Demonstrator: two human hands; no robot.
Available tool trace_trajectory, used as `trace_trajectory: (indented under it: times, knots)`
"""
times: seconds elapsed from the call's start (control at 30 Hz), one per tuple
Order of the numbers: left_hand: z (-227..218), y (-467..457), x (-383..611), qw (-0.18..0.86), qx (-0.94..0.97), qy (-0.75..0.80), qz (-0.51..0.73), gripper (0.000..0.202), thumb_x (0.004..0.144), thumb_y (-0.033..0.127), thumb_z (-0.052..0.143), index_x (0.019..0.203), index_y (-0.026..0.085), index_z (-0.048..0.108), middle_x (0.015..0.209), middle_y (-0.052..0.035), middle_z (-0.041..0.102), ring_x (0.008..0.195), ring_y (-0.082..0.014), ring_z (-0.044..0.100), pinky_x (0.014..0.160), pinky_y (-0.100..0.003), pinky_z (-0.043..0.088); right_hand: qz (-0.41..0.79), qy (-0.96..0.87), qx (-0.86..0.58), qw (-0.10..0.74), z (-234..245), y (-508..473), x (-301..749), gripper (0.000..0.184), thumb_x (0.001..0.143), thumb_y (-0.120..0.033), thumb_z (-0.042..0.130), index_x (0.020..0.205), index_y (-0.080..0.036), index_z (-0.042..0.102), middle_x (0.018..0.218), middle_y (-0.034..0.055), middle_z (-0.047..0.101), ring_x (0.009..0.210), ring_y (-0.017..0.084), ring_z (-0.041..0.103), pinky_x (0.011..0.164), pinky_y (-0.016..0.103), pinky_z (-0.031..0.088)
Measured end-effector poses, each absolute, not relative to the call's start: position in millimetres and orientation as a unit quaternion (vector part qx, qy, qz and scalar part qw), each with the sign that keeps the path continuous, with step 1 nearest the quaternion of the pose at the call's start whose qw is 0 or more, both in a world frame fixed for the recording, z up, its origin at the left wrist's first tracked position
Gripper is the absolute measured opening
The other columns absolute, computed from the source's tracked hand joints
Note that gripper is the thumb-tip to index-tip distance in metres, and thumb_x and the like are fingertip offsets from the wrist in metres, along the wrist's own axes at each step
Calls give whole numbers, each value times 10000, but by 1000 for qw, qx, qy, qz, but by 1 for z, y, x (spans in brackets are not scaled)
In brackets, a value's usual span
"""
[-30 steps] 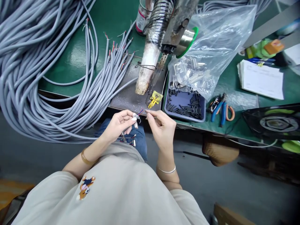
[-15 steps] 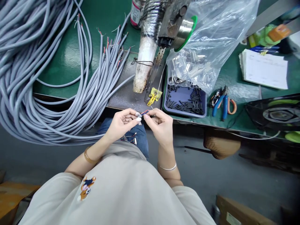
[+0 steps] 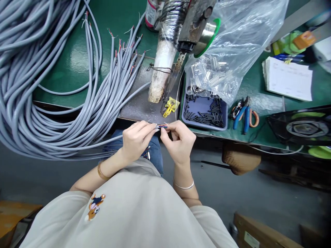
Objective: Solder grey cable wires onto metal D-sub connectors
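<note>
Currently, your left hand [image 3: 137,140]: thumb and fingertips pinched together, holding the coloured wires [image 3: 162,126] at their left end.
Your right hand [image 3: 179,141]: thumb and forefinger in a narrow pinch at the wires' right end, other fingers curled in.
Coloured wires: orange-red and blue strands, bridging your two sets of fingertips, just off the front edge of the desk [image 3: 74,62].
Single grey cable [image 3: 112,141]: runs from the pile to your left hand; fingers hide whether it joins the wires.
Grey cable pile [image 3: 85,117]: big loops over the desk's left part, hanging past the front edge; stripped ends point toward the back.
Dark plate [image 3: 134,107]: at the desk's front edge, ahead of your hands; yellow clip [image 3: 170,107] near its front right corner.
Over the plate: white-wrapped tube [image 3: 164,51], metal arm [image 3: 192,27] beside it, green-rimmed spool [image 3: 208,37] right of that.
Purple tray [image 3: 198,106]: front edge, right of plate; black sleeves [image 3: 210,119] inside, clear bag [image 3: 253,44] over its back edge.
Blue-handled pliers [image 3: 246,119]: right of tray, near front edge.
Paper stack [image 3: 288,79]: farther back, right of pliers.
Your lap: small connector [image 3: 148,155], partly blocked by your left hand.
</note>
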State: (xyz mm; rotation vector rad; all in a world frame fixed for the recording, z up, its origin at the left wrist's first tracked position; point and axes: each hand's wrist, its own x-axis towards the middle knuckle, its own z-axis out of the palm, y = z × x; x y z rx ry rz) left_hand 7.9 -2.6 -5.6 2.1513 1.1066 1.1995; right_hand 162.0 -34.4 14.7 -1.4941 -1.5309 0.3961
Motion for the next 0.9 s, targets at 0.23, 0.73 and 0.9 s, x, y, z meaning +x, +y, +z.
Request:
trace_trajectory:
  times: [0.23, 0.73, 0.9]
  knots:
    - [55, -11, -8, 94, 871, 403, 263, 218, 1012, 212, 528, 951, 163, 731, 693, -46, 690, 641, -168, 605, 608, -305, 394, 122, -523, -577, 615, 21, -43, 175, 180, 924, -285, 598, 791, -226, 703, 560, -46, 559, 453, 96, 475, 467, 258, 349]
    - [-4, 4, -4, 829, 282, 354, 327, 385, 712, 417, 854, 878, 151, 630, 558, 26, 600, 391, -28, 345, 394, -179, 164, 293, -556, -625, 463, 21, -38, 169, 155, 900, -296, 659, 854, -198, 770, 739, -6, 657, 486, 55, 363, 451, 245, 248]
    - [0, 8, -4, 808, 327, 358, 335, 390, 694, 415, 868, 868, 139, 656, 567, 6, 634, 416, -33, 386, 396, -179, 161, 379, -535, -590, 471, 10, -27, 160, 133, 864, -285, 673, 805, -183, 733, 743, -22, 620, 463, 28, 267, 443, 246, 184]
